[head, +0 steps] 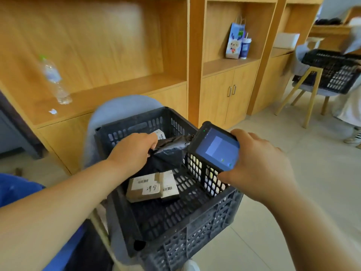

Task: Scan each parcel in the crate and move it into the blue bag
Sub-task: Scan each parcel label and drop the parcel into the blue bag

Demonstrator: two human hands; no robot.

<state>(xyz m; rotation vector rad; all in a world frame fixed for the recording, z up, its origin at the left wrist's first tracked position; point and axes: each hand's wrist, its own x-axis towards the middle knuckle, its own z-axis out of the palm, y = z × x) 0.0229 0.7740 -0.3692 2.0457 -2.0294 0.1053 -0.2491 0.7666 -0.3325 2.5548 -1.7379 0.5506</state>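
Your left hand (134, 151) gripped the black parcel (168, 151) above the crate (175, 237); your right hand (259, 165) curled round the scanner (213, 147) at its right rim.

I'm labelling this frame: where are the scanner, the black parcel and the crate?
scanner (216, 151), head view, on its screen.
black parcel (170, 151), head view, on its crumpled plastic middle.
crate (195, 237), head view, on its near wall.
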